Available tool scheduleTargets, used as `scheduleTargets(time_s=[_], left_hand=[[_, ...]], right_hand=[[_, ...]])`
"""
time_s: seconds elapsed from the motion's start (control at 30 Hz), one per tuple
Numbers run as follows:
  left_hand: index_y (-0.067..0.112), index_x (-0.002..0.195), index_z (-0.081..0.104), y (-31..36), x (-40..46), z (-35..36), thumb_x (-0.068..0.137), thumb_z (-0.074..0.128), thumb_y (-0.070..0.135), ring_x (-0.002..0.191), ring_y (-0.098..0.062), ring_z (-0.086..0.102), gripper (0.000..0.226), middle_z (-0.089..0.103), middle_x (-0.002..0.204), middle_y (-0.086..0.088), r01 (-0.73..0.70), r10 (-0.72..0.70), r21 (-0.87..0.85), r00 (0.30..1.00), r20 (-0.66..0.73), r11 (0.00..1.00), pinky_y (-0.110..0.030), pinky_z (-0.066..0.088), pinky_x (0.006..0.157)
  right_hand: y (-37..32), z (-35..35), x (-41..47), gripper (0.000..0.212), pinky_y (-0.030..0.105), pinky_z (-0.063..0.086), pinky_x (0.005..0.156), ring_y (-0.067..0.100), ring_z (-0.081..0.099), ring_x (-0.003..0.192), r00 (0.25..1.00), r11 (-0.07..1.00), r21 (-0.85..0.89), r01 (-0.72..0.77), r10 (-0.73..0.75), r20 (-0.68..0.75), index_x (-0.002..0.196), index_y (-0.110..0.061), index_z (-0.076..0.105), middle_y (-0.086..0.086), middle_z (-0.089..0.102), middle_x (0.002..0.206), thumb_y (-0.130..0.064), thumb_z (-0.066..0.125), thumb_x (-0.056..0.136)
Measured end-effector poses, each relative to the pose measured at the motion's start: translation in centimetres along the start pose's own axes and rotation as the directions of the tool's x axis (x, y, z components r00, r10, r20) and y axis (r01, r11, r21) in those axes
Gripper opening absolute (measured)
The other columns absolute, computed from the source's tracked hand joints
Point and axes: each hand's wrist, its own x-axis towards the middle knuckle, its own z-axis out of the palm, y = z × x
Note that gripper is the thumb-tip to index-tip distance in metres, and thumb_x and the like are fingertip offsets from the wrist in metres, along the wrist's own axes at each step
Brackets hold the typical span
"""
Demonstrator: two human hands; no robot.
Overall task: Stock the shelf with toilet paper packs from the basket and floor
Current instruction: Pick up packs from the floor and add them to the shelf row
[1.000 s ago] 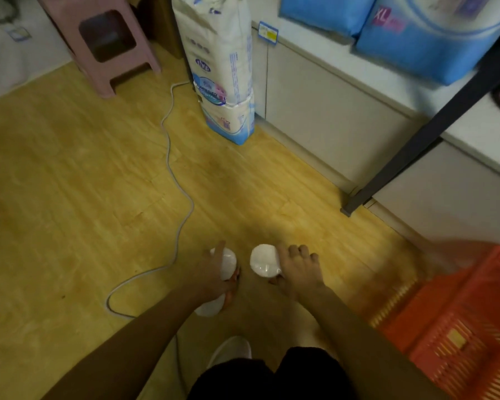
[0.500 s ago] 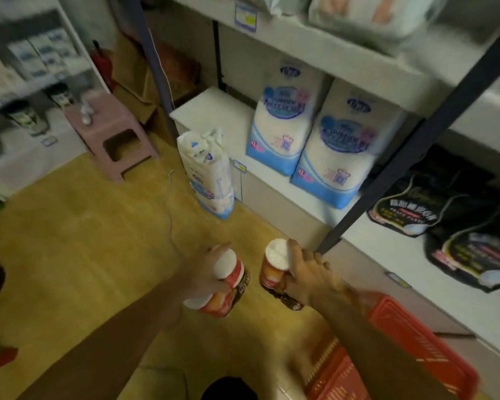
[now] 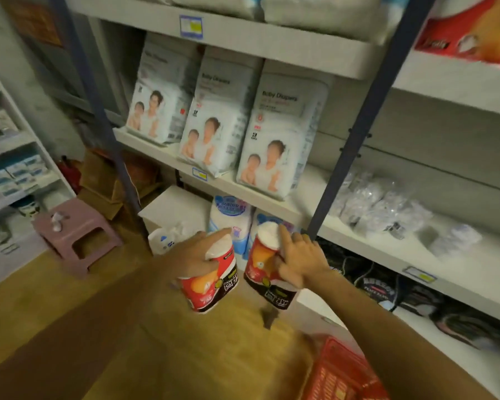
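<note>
My left hand point(image 3: 198, 254) grips a red-wrapped toilet paper pack point(image 3: 211, 287) by its top, held in the air above the wooden floor. My right hand point(image 3: 298, 262) grips a second red toilet paper pack point(image 3: 261, 267) just to the right of the first. Both packs hang in front of the white shelf point(image 3: 459, 272), level with its middle board. The red basket point(image 3: 344, 373) sits at the lower right, beside my right forearm; its inside is blurred.
Baby diaper packs point(image 3: 223, 116) fill the middle shelf board on the left. Clear-wrapped white packs point(image 3: 384, 209) lie on the board at right, dark bags point(image 3: 387, 287) below. A dark blue upright post point(image 3: 355, 131) splits the shelf. A pink stool point(image 3: 75, 232) stands at left.
Both hands have lifted the two packs from the floor up to shelf height. The view has swung up from the floor to the shelf.
</note>
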Motion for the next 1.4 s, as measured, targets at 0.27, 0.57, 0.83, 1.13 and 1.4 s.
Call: scheduleTargets(time_s=[0.27, 0.57, 0.83, 1.13, 1.4], left_hand=[[0.071, 0.135, 0.005, 8.7, -0.2, -9.6, 0.093, 0.045, 0.040, 0.127, -0.040, 0.042, 0.066, 0.022, 0.152, -0.010, -0.233, 0.244, 0.116, 0.966, -0.089, 0.966, -0.046, 0.044, 0.100], [0.068, 0.136, 0.013, 22.1, 0.6, -12.1, 0.083, 0.057, 0.044, 0.113, -0.029, 0.052, 0.072, 0.044, 0.124, -0.004, -0.555, 0.576, 0.236, 0.817, -0.027, 0.798, -0.043, 0.051, 0.090], [0.061, 0.142, 0.010, 33.7, -0.3, -9.2, 0.078, 0.058, 0.069, 0.122, -0.025, 0.045, 0.080, 0.041, 0.128, 0.001, -0.728, 0.752, 0.332, 0.655, 0.076, 0.600, -0.047, 0.047, 0.097], [0.063, 0.141, 0.013, 42.4, -2.2, -6.3, 0.084, 0.055, 0.064, 0.122, -0.025, 0.047, 0.070, 0.045, 0.131, 0.000, -0.740, 0.755, 0.252, 0.654, 0.052, 0.624, -0.044, 0.048, 0.097], [0.060, 0.140, 0.019, 50.5, -3.1, -3.8, 0.087, 0.056, 0.058, 0.117, -0.025, 0.050, 0.064, 0.049, 0.125, -0.002, -0.694, 0.723, 0.267, 0.691, -0.011, 0.668, -0.041, 0.047, 0.095]], right_hand=[[3.3, -15.0, -5.5, 0.077, 0.039, 0.048, 0.089, 0.036, 0.058, 0.111, 0.967, 0.965, 0.147, -0.215, 0.232, -0.107, 0.143, -0.022, 0.031, 0.017, 0.057, 0.129, -0.063, 0.057, 0.083], [10.7, -22.9, -16.9, 0.083, 0.043, 0.051, 0.094, 0.028, 0.060, 0.109, 0.842, 0.849, 0.324, -0.417, 0.495, -0.214, 0.138, -0.024, 0.046, 0.011, 0.060, 0.128, -0.069, 0.067, 0.072], [17.9, -25.4, -25.8, 0.087, 0.042, 0.050, 0.095, 0.028, 0.055, 0.117, 0.784, 0.793, 0.348, -0.501, 0.585, -0.205, 0.137, -0.022, 0.049, 0.009, 0.056, 0.134, -0.065, 0.074, 0.066], [27.9, -27.1, -30.3, 0.078, 0.031, 0.051, 0.084, 0.024, 0.059, 0.107, 0.825, 0.805, 0.375, -0.459, 0.543, -0.156, 0.139, -0.020, 0.046, 0.007, 0.059, 0.129, -0.051, 0.076, 0.074], [37.0, -28.2, -34.2, 0.071, 0.033, 0.057, 0.069, 0.023, 0.067, 0.091, 0.851, 0.675, 0.616, -0.405, 0.525, -0.015, 0.135, -0.026, 0.034, 0.003, 0.062, 0.108, -0.033, 0.078, 0.079]])
